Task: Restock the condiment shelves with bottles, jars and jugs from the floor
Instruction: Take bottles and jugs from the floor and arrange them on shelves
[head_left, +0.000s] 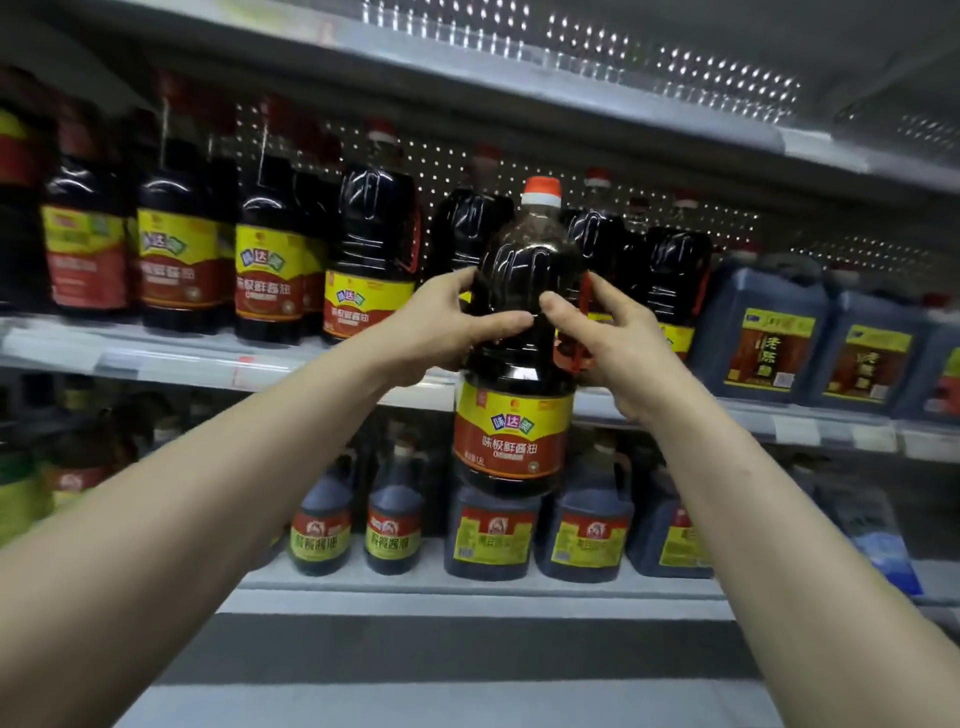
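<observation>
A large dark soy sauce bottle (519, 374) with an orange cap and a yellow-and-red label hangs upright in front of the middle shelf (171, 358). My left hand (436, 332) grips its upper body from the left, thumb across the front. My right hand (608, 338) grips it from the right, by the red handle. The bottle's base is level with the gap below the shelf edge. Behind it stand matching bottles (371, 254) in a row, with a gap in that row just behind the held bottle.
Blue vinegar jugs (763, 332) fill the shelf's right end. The lower shelf (467, 582) carries smaller dark bottles (395, 519) and square jugs (491, 535). An upper shelf (571, 88) overhangs the row, and a pegboard backs it.
</observation>
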